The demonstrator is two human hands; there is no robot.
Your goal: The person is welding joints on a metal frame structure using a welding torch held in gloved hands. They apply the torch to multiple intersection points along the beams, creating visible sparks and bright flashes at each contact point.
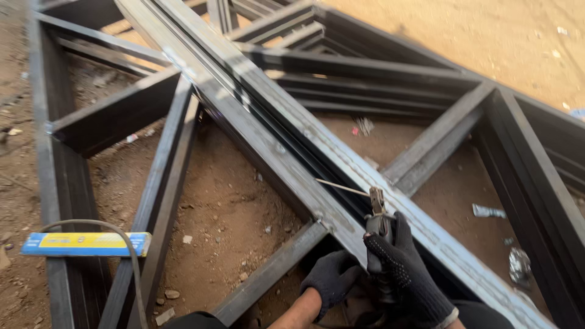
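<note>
The right hand (405,268) in a black glove grips a metal welding holder (379,222); the gloved left hand (332,277) curls, touching the long grey steel beam (292,140).

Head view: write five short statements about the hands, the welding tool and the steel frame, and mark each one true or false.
1. The right hand in a black glove grips an electrode holder. True.
2. The thin welding rod in the holder points up and to the left, over the long steel channel. True.
3. The left hand is bare. False: it wears a black glove too.
4. The blue and yellow box lies on the dirt inside the frame. False: it rests on the frame bar at the left.
5. The ground under the frame is concrete. False: it is reddish dirt.
</note>
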